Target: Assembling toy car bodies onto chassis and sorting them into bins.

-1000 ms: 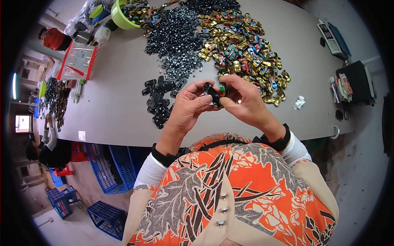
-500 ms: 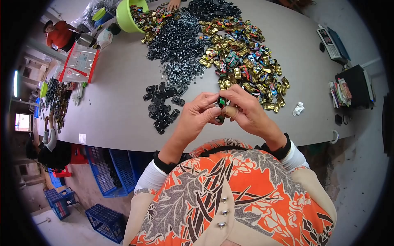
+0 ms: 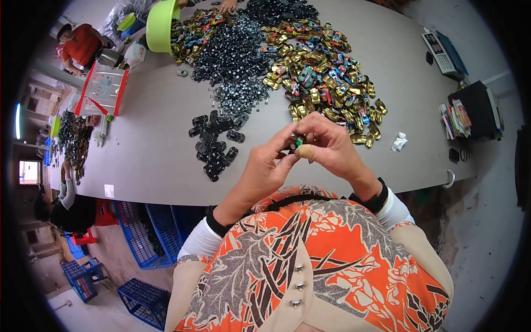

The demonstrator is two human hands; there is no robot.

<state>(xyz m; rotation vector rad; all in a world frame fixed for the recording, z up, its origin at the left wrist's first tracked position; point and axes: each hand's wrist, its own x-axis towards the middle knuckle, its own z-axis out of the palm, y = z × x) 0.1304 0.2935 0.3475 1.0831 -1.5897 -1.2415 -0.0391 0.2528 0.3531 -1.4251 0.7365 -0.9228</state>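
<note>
Between my two hands, just over the near part of the table (image 3: 160, 160), is a small toy car (image 3: 299, 141), dark with a green patch and mostly covered by my fingers. My left hand (image 3: 269, 157) pinches one side of it between thumb and fingers. My right hand (image 3: 330, 145), with a tan wrap on its thumb, grips the other side. Black car bases (image 3: 213, 145) lie in a loose group left of my hands. Beyond my hands spreads a large pile of gold and coloured toy car bodies (image 3: 326, 72). Small wheel-and-axle pieces (image 3: 238, 91) are heaped left of that pile.
A lime-green tub (image 3: 159, 27) lies tipped at the far left, with another person's hand (image 3: 228, 5) beside the heap. A clear bag with red edges (image 3: 103, 88) is on the left. At right are crumpled white paper (image 3: 399, 141) and a keypad device (image 3: 437, 52). Blue crates (image 3: 145, 235) stand below the table's edge.
The toy car has been turned between my fingers, so less of it shows. My hands stay close together. The green tub has tilted, and a small piece now lies on the table near it.
</note>
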